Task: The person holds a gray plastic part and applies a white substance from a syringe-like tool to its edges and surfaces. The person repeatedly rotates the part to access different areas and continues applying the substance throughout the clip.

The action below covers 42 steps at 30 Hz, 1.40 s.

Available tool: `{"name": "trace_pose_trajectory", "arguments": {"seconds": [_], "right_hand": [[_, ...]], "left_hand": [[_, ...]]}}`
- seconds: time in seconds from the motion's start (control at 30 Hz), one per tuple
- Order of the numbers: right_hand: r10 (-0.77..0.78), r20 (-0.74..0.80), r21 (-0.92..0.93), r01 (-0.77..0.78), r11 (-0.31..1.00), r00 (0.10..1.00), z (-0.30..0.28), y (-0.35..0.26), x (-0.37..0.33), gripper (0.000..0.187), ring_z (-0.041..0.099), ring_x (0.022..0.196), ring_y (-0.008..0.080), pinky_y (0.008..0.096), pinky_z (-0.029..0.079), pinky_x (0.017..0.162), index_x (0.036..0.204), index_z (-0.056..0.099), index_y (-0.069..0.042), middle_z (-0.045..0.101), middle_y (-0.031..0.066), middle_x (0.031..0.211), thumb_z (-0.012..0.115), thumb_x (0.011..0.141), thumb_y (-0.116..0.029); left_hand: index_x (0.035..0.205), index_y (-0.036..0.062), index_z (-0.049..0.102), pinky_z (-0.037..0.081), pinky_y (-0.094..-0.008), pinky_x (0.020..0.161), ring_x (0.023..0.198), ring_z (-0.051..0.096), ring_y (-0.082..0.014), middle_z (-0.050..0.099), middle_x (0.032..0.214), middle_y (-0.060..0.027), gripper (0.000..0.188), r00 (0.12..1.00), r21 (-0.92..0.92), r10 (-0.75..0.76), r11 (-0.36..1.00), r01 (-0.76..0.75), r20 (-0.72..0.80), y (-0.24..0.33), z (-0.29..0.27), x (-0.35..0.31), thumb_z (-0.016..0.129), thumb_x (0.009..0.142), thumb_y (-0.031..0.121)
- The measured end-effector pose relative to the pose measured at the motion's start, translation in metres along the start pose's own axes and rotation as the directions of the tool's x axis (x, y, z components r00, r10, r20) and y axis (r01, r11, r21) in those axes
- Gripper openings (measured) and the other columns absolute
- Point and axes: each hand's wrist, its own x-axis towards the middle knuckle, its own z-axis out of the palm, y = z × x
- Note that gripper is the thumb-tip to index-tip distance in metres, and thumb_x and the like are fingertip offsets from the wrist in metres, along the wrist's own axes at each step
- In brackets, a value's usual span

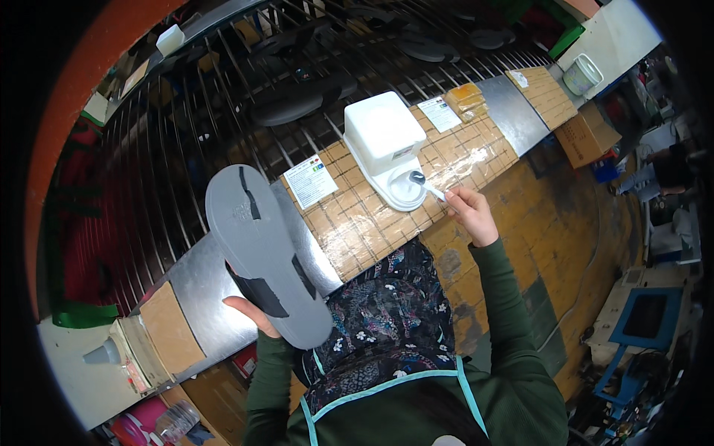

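My left hand (256, 315) is closed on the edge of a grey sandal sole (260, 238), with only the thumb side showing; the other fingers are hidden beneath it. Black strap-like patches lie at the sole's toe end and on both its sides. A small brush (434, 191) with a pale handle and dark tip is pinched between the fingers of my right hand (473, 214). Its tip rests at the round cup of a white dispenser (383, 134), which stands on the cardboard-covered ledge (346, 241).
Beyond the ledge runs a rack of metal bars (201, 111) carrying several dark soles (305, 100). Printed cards (311, 181) and a yellowish block (466, 102) lie near the dispenser. A white tub (582, 74) and a cardboard box (586, 137) are at the right; another person (662, 171) is farther off.
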Motion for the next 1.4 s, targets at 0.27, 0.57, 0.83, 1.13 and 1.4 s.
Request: {"name": "trace_pose_trajectory", "arguments": {"seconds": [0.27, 0.57, 0.83, 1.13, 1.4], "right_hand": [[-0.163, -0.051, 0.007, 0.164, 0.986, 0.985, 0.015, -0.001, -0.01, 0.009, 0.055, 0.069, 0.0072, 0.023, 0.039, 0.06, 0.095, 0.07, -0.007, 0.063, 0.0005, 0.076, 0.067, 0.089, -0.013], [-0.834, -0.102, -0.48, 0.708, 0.518, 0.542, 0.077, -0.097, -0.052, 0.023, 0.056, 0.079, 0.0128, 0.029, 0.035, 0.078, 0.098, 0.076, -0.013, 0.062, 0.0013, 0.086, 0.079, 0.075, -0.009], [-0.68, -0.076, -0.018, 0.681, 0.732, 0.729, 0.11, -0.103, -0.056, 0.018, 0.055, 0.077, 0.0097, 0.021, 0.045, 0.061, 0.1, 0.074, -0.003, 0.054, 0.0045, 0.096, 0.073, 0.082, -0.003], [-0.669, -0.121, -0.026, 0.672, 0.74, 0.733, 0.097, -0.119, -0.037, 0.016, 0.051, 0.077, 0.0089, 0.0211, 0.043, 0.061, 0.1, 0.073, -0.002, 0.053, 0.0034, 0.094, 0.071, 0.084, -0.004], [-0.762, -0.176, -0.186, 0.739, 0.647, 0.623, 0.077, -0.127, -0.02, 0.016, 0.053, 0.077, 0.0104, 0.0226, 0.043, 0.061, 0.098, 0.073, -0.002, 0.055, 0.0052, 0.094, 0.072, 0.083, -0.005]], "left_hand": [[0.15, 0.0133, 0.028, 0.039, -0.0364, 0.105, 0.122, 0.048, -0.0224, 0.046, 0.14, -0.0073, 0.088, 0.991, -0.08, -0.129, 0.989, 0.125, -0.038, -0.045, 0.038, -0.012, 0.021, 0.09, 0.077], [0.148, 0.0073, 0.027, 0.042, -0.0337, 0.102, 0.123, 0.047, -0.0203, 0.048, 0.135, -0.0096, 0.09, 0.954, -0.11, -0.139, 0.979, 0.173, 0.267, -0.037, 0.095, -0.002, 0.014, 0.091, 0.075], [0.152, 0.0056, 0.01, 0.039, -0.0375, 0.105, 0.127, 0.044, -0.022, 0.039, 0.144, -0.0131, 0.103, 0.921, 0.159, -0.023, 0.986, -0.042, 0.389, -0.032, 0.107, -0.012, 0.018, 0.084, 0.082], [0.145, -0.0106, 0.024, 0.039, -0.0368, 0.104, 0.126, 0.047, -0.0252, 0.043, 0.141, -0.0196, 0.11, 0.889, 0.338, 0.047, 0.915, -0.222, 0.456, -0.04, 0.082, -0.008, 0.027, 0.084, 0.081], [0.143, 0.0014, 0.04, 0.027, -0.0439, 0.112, 0.136, 0.037, -0.0326, 0.04, 0.145, -0.0243, 0.088, 0.809, 0.311, 0.217, 0.844, -0.437, 0.547, -0.031, 0.085, 0.002, 0.034, 0.09, 0.071]]}}
